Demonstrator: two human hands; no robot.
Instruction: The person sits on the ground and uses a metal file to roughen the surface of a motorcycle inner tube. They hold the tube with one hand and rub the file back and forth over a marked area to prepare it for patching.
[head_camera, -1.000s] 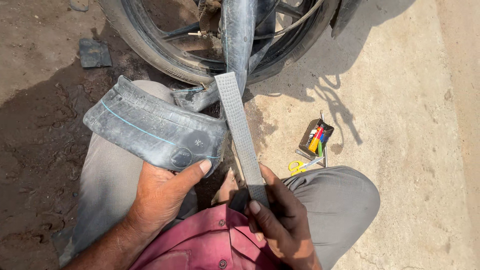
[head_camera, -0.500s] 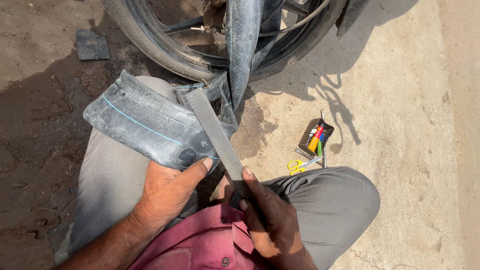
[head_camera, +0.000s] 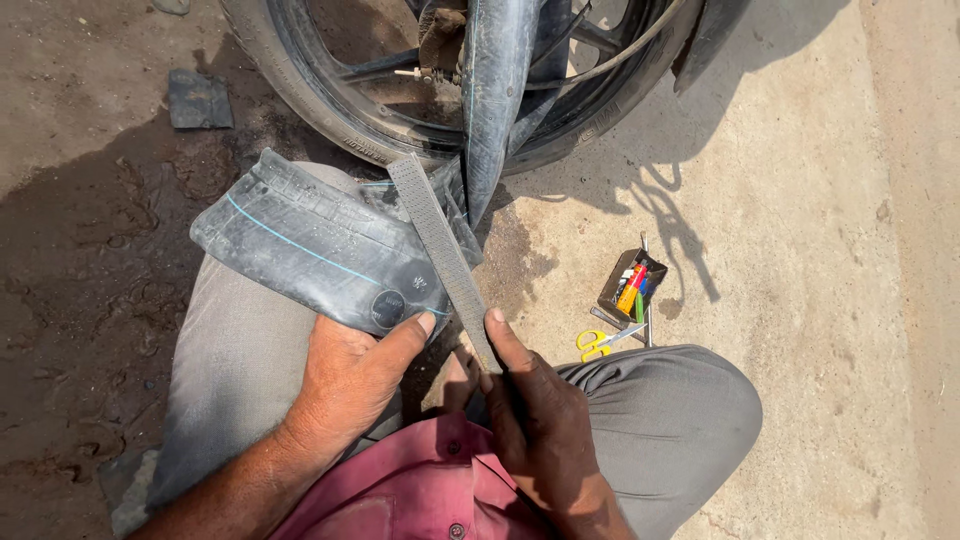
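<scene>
Head view: left hand (head_camera: 350, 385) pins a black inner tube (head_camera: 320, 250) flat on the left knee, thumb beside its round patch spot. Right hand (head_camera: 535, 420) grips a flat metal file (head_camera: 440, 250) laid across the tube (tip toward the wheel (head_camera: 330, 110)). Yellow scissors (head_camera: 600, 341) and small box (head_camera: 630, 285) on the ground.

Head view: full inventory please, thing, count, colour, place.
inner tube: 1, black with a thin blue line, draped over the left knee
round patch: 1, dark, on the tube by the left thumb
flat file: 1, grey, laid across the tube
wheel: 1, black, top centre
small box of tools: 1, dark with coloured items, on the concrete at right
scissors: 1, yellow handles, beside the box
rubber scrap: 1, dark, on the dirt top left
left hand: pinning the tube
right hand: grip on the file
</scene>
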